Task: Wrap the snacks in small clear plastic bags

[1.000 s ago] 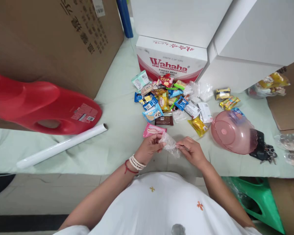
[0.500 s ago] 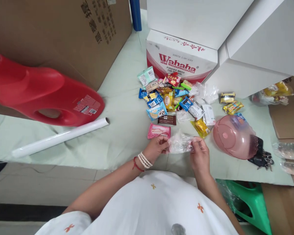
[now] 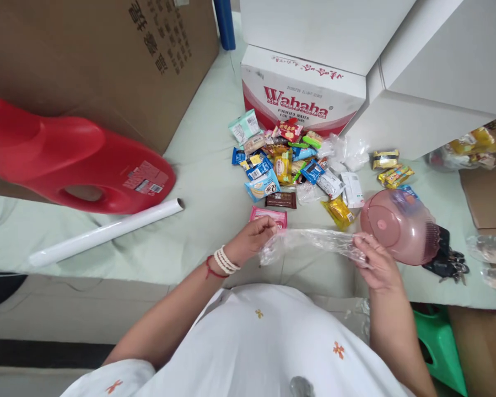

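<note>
A clear plastic bag [image 3: 314, 242] stretches between my two hands above the table's near edge. My left hand [image 3: 254, 238], with beads and a red string on its wrist, pinches one end. The other end is gripped by my right hand [image 3: 377, 259], close to the pink plastic bowl [image 3: 397, 226] lying on its side. Just beyond my left hand lies a pink snack packet [image 3: 270, 215], partly covered by it. Farther back is a heap of wrapped snacks [image 3: 283, 165], with a dark brown packet [image 3: 280, 199] and a yellow packet [image 3: 338, 213] at its front.
A red jug [image 3: 86, 165] and a white roll [image 3: 107, 231] lie at left, before a brown carton [image 3: 107, 55]. A Wahaha box [image 3: 297, 94] stands behind the snacks. Keys [image 3: 454, 267] lie right of the bowl; a green stool [image 3: 442, 347] is below the table edge.
My right hand has moved right, away from my left, drawing the crumpled plastic bag out long between them. My left hand has shifted slightly left and up.
</note>
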